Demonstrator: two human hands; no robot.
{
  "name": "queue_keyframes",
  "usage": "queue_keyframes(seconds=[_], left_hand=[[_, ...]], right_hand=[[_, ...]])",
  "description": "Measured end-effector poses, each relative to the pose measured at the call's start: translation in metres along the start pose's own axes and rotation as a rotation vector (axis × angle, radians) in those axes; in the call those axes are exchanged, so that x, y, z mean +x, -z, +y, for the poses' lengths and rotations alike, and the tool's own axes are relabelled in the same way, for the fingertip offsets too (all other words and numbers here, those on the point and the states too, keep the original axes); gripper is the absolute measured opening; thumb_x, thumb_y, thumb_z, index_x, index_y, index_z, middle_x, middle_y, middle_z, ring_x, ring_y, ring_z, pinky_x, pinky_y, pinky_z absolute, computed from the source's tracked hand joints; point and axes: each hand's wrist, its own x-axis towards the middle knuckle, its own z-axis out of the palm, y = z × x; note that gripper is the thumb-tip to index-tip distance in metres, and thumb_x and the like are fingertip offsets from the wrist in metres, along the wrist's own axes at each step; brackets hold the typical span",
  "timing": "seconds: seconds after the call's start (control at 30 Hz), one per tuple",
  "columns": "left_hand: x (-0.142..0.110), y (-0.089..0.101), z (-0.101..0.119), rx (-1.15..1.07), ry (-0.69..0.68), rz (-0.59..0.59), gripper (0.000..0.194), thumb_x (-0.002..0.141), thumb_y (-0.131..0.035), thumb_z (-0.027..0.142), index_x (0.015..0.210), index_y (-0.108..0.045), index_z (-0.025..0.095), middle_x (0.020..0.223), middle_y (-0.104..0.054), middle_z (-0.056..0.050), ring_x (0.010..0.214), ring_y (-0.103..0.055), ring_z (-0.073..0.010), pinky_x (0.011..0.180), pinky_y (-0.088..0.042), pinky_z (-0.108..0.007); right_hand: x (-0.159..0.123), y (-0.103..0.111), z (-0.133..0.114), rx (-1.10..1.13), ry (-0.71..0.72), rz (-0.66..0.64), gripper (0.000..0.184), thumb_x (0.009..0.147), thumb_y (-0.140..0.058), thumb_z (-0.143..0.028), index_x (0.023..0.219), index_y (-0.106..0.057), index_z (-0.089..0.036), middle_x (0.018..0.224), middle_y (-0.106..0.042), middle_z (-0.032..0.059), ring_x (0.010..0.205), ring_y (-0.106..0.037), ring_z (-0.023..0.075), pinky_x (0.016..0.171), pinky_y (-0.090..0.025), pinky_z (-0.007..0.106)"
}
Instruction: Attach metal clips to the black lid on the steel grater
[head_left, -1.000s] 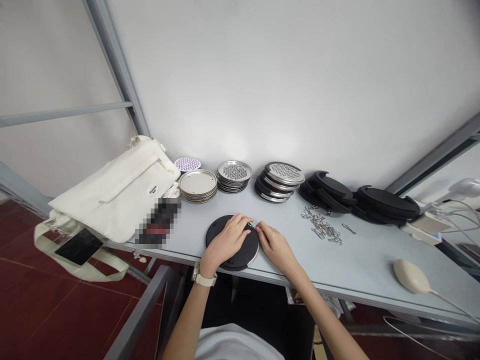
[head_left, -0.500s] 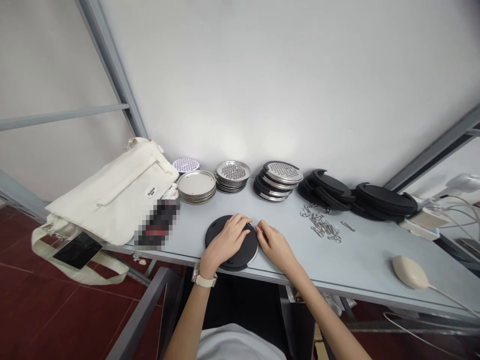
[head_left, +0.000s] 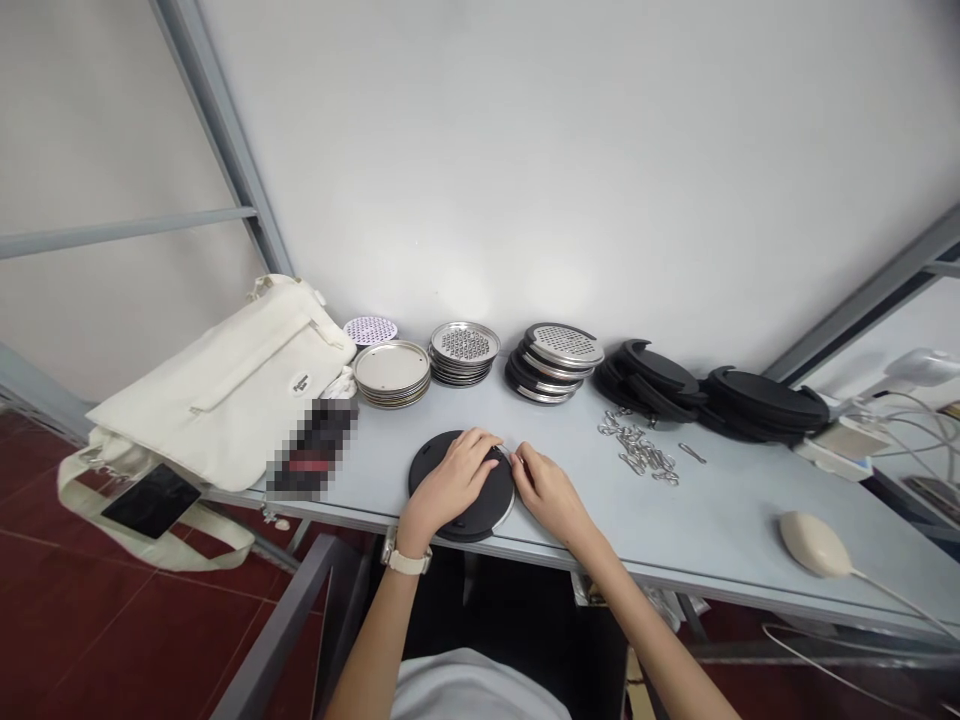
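Keeping the black disc (head_left: pixel 486 506) flat is best done by the left hand (head_left: pixel 452 482), thumb apart; the right hand's (head_left: pixel 551 492) grip can't be told.

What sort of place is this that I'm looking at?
Likely a small hand-assembly workspace: grater plates stand stacked along the wall, metal clips lie loosely heaped, and the left hand rests on a black disc.

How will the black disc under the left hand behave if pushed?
The black disc looks stiff: its rim shows an even curve under the left hand. Lying flat and low, it would probably slide rather than tip. Its smooth-looking face may be slightly slippery.
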Motion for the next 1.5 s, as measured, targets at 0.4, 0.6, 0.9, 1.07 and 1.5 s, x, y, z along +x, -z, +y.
queue_keyframes(seconds=[0.4,0.6,0.9,1.07,1.5], left_hand=[[0.002,0.0005,0.0,-0.001,-0.034,-0.001,0.028,0.096,-0.039,0.018,0.12,-0.052,0.024,0.111,-0.054,-0.004,0.109,-0.05,-0.0183,0.098,-0.041,-0.037],[0.0009,0.0004,0.0003,0.007,-0.021,0.005,0.028,0.096,-0.038,0.019,0.12,-0.052,0.024,0.112,-0.053,-0.005,0.109,-0.05,-0.0191,0.098,-0.042,-0.038],[0.0014,0.0019,0.0018,-0.017,-0.008,0.001,0.028,0.096,-0.038,0.019,0.119,-0.052,0.024,0.112,-0.054,-0.005,0.107,-0.051,-0.0191,0.097,-0.042,-0.037],[0.0018,0.003,0.0034,-0.029,-0.018,-0.007,0.027,0.096,-0.038,0.018,0.117,-0.053,0.023,0.111,-0.056,-0.005,0.107,-0.051,-0.019,0.097,-0.042,-0.037],[0.0007,0.0024,0.0022,0.013,-0.038,-0.004,0.032,0.096,-0.039,0.017,0.124,-0.052,0.026,0.115,-0.056,-0.003,0.11,-0.05,-0.0184,0.098,-0.04,-0.037]], right_hand=[[0.0006,0.005,-0.0031,0.075,0.015,-0.002,0.023,0.098,-0.029,-0.031,0.083,-0.044,-0.023,0.07,-0.057,0.0008,0.062,-0.054,0.0171,0.058,-0.038,0.026],[0.0006,0.0043,-0.0025,0.065,0.027,-0.003,0.019,0.097,-0.032,-0.029,0.087,-0.046,-0.023,0.074,-0.06,0.0015,0.065,-0.056,0.0175,0.059,-0.039,0.026],[-0.0003,0.0055,-0.003,0.099,0.024,-0.005,0.019,0.097,-0.031,-0.028,0.092,-0.049,-0.023,0.076,-0.062,0.0021,0.067,-0.058,0.0182,0.06,-0.041,0.026],[-0.0004,0.0069,-0.0037,0.137,0.018,-0.006,0.02,0.097,-0.031,-0.028,0.098,-0.051,-0.024,0.079,-0.064,0.0027,0.068,-0.06,0.0185,0.06,-0.042,0.026],[-0.0003,0.006,-0.0037,0.105,0.02,-0.008,0.02,0.098,-0.028,-0.028,0.092,-0.047,-0.023,0.075,-0.06,0.0016,0.065,-0.057,0.018,0.06,-0.04,0.025]])
